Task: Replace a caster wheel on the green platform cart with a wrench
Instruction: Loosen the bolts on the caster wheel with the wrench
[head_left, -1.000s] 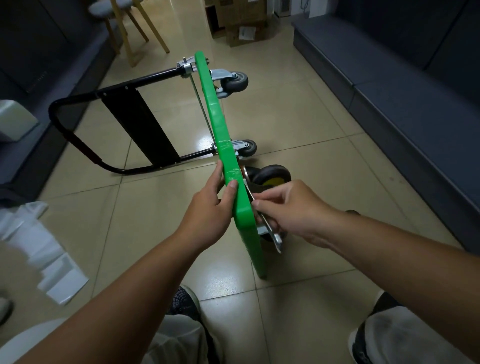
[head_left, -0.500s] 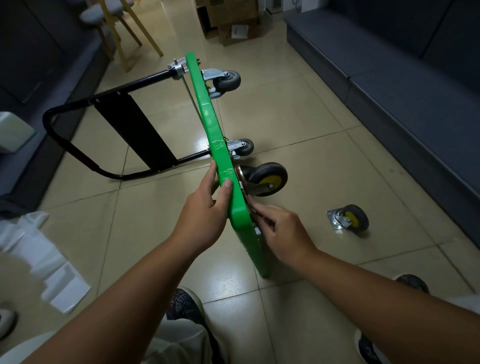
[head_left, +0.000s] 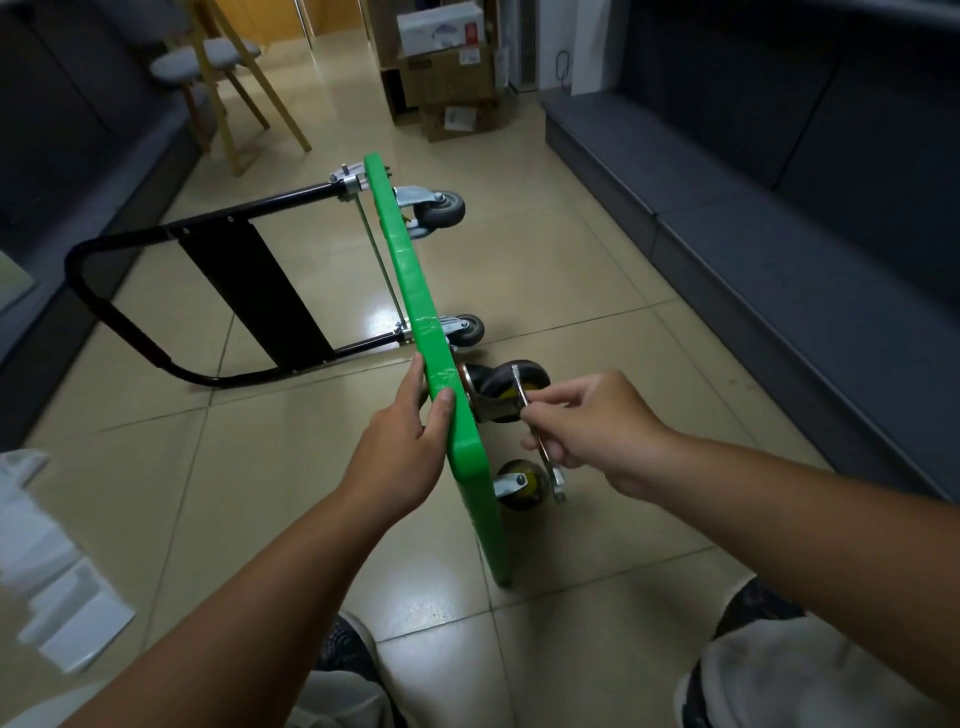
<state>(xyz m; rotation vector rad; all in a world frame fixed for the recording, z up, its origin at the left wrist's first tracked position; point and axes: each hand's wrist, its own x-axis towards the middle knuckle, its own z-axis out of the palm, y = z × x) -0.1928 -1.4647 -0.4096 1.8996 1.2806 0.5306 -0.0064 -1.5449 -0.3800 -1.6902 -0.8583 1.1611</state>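
The fingers (head_left: 414, 375) of my left hand (head_left: 400, 457) are bent round the top edge of the flat green plastic cart board (head_left: 415, 291), with my thumb on the side near me. They are clamped tight on it. The board stands up on its long edge on the floor. It is smooth and has round corners.

The fingers (head_left: 558, 402) of my right hand (head_left: 597, 426) are pinched together on the thin silver metal wrench (head_left: 520, 391). The wrench stands nearly upright, just beside the wheel side of the board. Its top end is in front of the black rubber caster wheel with the yellow middle (head_left: 491, 383), which sits in a shiny metal bracket against the board. I cannot tell if the wrench touches it.

A second black and yellow wheel (head_left: 519, 486) is lower down, close to the board. I cannot tell if it is fixed on. Two small grey wheels (head_left: 441, 208) are at the far end. The bent black metal tube handle (head_left: 130, 322) reaches out to the left.

The floor (head_left: 571, 270) is shiny tan tiles with thin dark lines. A long dark grey padded bench (head_left: 779, 249) runs along the right. Brown cardboard boxes (head_left: 447, 78) are stacked far off, near a wooden stool with a round grey seat (head_left: 208, 57). Blurry white sheets (head_left: 67, 613) lie on the left.
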